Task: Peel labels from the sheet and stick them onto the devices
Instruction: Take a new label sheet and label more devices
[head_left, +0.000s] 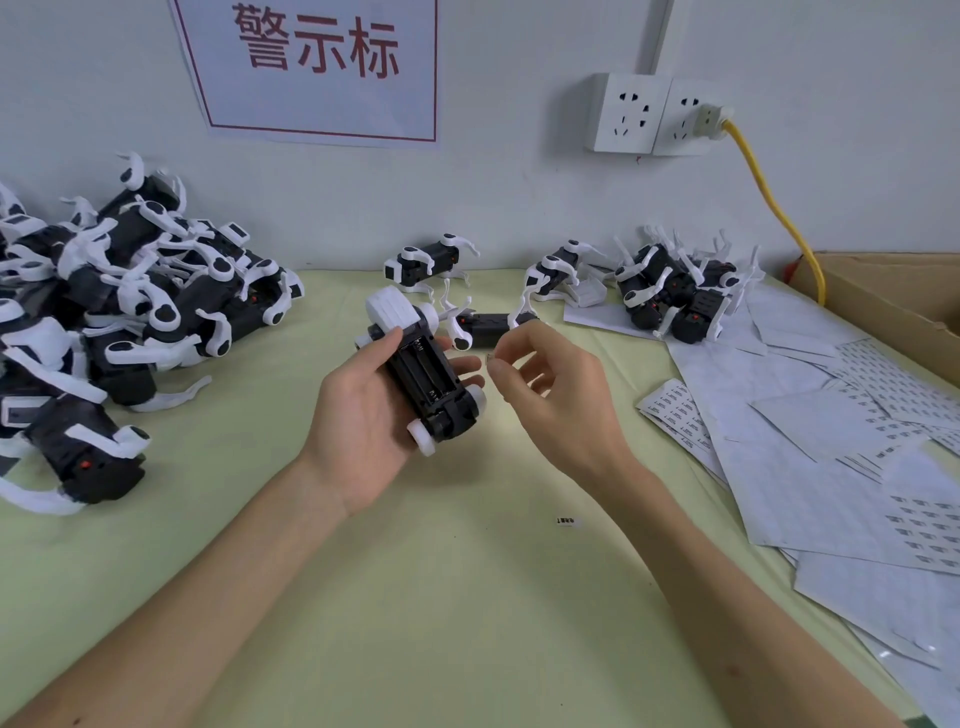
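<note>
Fingers (464, 365) of the left hand (358, 415) are curled round a device (422, 382), belly up with the battery bay showing, held just over the table (415, 597). The right hand (561, 405) is right beside it, thumb and index pinching a tiny label (490, 358), other fingers loose and apart. Sheets (831, 467) are strewn on the table's right side, and a stray label (566, 521) lies near the middle. Big pile (130, 312) of devices on the left, smaller bunch (675, 291) at the back.
</note>
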